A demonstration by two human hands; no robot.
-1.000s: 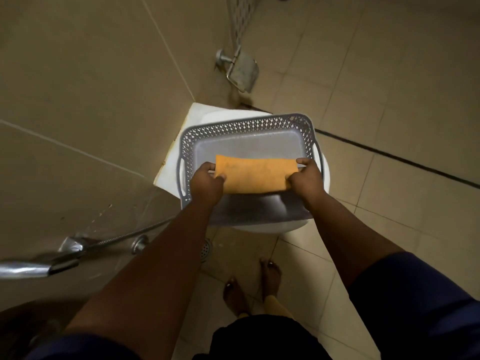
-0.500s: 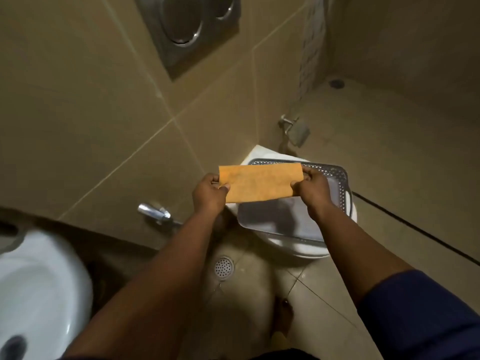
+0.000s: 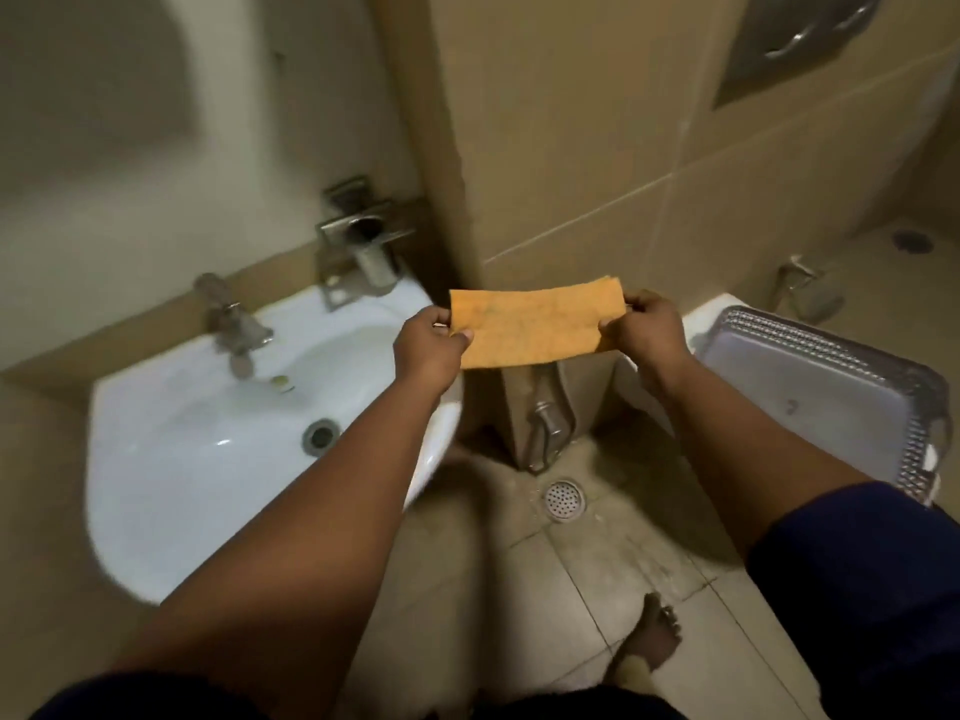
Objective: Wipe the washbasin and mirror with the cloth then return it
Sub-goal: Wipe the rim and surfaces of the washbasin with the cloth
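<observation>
orange cloth [image 3: 535,327]; white washbasin [image 3: 208,459], grey basket [image 3: 810,392] with a perforated lattice rim; beige wall tiles [image 3: 597,148], dark blue sleeve [image 3: 862,574]

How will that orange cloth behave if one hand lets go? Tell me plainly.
The orange cloth is probably floppy: it looks thin and folded, and stays flat only while the left hand and right hand pinch its ends. Released at one end, it would likely droop. It seems light, since fingertip pinches carry it.
</observation>
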